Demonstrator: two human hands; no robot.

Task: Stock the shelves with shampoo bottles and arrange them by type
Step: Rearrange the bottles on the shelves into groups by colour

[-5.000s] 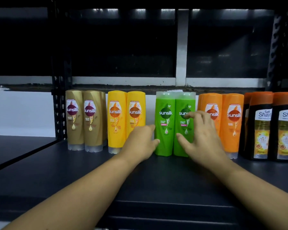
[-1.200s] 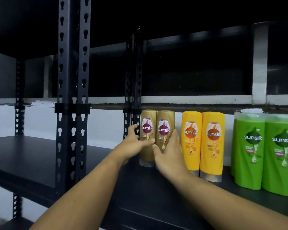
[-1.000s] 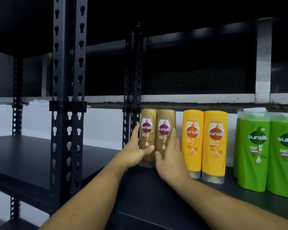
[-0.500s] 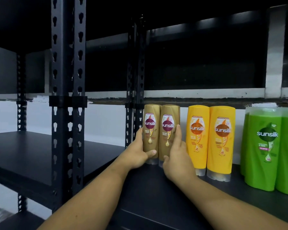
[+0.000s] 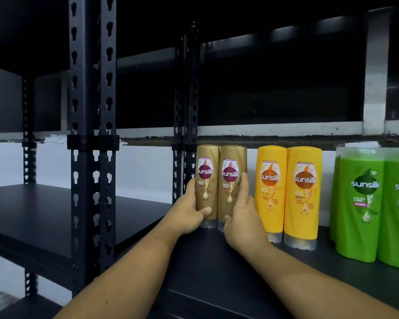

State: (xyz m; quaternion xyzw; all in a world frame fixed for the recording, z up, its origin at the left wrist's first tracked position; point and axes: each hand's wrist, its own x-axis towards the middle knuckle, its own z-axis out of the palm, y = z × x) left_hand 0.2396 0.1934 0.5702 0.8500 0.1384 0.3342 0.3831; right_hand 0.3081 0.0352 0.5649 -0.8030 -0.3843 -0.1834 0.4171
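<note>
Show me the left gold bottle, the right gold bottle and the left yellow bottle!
left gold bottle (image 5: 205, 172): head view, on the maroon logo.
right gold bottle (image 5: 230, 174): head view, on the maroon logo.
left yellow bottle (image 5: 269, 177): head view, on the orange logo.

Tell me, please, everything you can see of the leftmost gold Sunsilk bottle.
The leftmost gold bottle is glossy gold plastic, upright on its clear cap on the dark shelf, beside the rack post. Its label shows a maroon disc reading sunsilk and a golden drop. The left hand grips its lower half, thumb across the front; the second gold bottle stands against its right side.
</note>
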